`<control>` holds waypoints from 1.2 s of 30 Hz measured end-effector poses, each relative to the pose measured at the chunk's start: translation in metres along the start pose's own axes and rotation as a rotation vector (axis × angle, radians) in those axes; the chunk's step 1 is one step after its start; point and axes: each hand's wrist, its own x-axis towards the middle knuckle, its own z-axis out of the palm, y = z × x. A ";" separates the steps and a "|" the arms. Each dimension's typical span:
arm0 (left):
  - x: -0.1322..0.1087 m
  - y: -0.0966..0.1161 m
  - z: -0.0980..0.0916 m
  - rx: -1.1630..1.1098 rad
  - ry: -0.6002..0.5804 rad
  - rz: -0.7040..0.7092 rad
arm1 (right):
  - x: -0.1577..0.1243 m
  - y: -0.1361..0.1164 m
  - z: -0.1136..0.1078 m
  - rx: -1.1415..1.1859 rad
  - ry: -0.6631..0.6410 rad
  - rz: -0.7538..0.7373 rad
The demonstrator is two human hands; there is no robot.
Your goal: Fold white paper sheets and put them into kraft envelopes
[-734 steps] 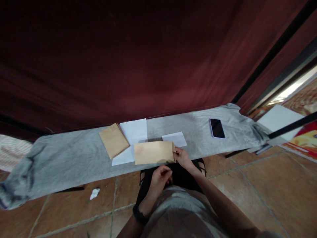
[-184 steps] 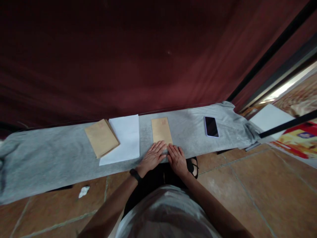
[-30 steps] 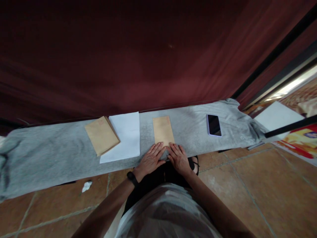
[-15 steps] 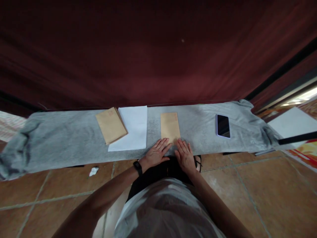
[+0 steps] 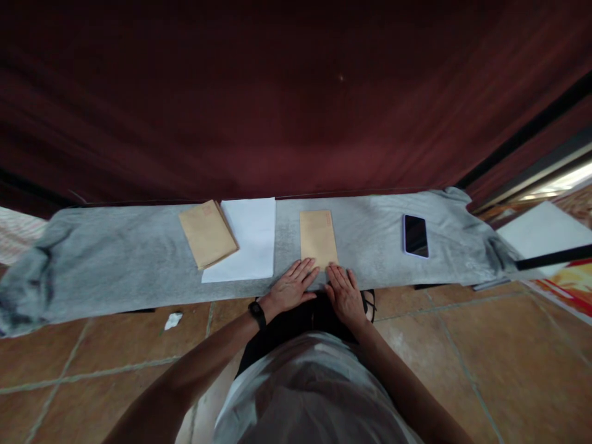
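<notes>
Just below the centre of the frame, a brown envelope [image 5: 318, 233] lay on the grey-covered surface [image 5: 124, 259], with its short side near the front edge. The left hand [image 5: 292, 288] was laid flat over its lower left corner, the fingers slightly spread, and the right hand [image 5: 346, 297] touched the lower right corner with its fingertips; neither of them pinched anything. They were placed so, I would judge, because two opposite corners pressed down could keep this end flat and straight. To the left of the centre, a slanted stack of brown envelopes [image 5: 208, 234] partly covered the white paper [image 5: 253, 243], perhaps to have both within reach. At right, a phone [image 5: 415, 235] lay face up, well apart, probably to leave free room for the hands.
</notes>
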 end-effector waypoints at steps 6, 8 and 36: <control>-0.010 -0.006 0.001 0.016 0.024 0.000 | -0.003 0.009 -0.008 -0.027 0.025 0.062; -0.013 -0.007 0.002 0.019 0.027 -0.008 | -0.005 0.011 -0.010 -0.029 0.034 0.075; -0.014 -0.010 0.006 0.049 0.065 -0.017 | 0.001 0.002 -0.017 -0.040 -0.010 0.124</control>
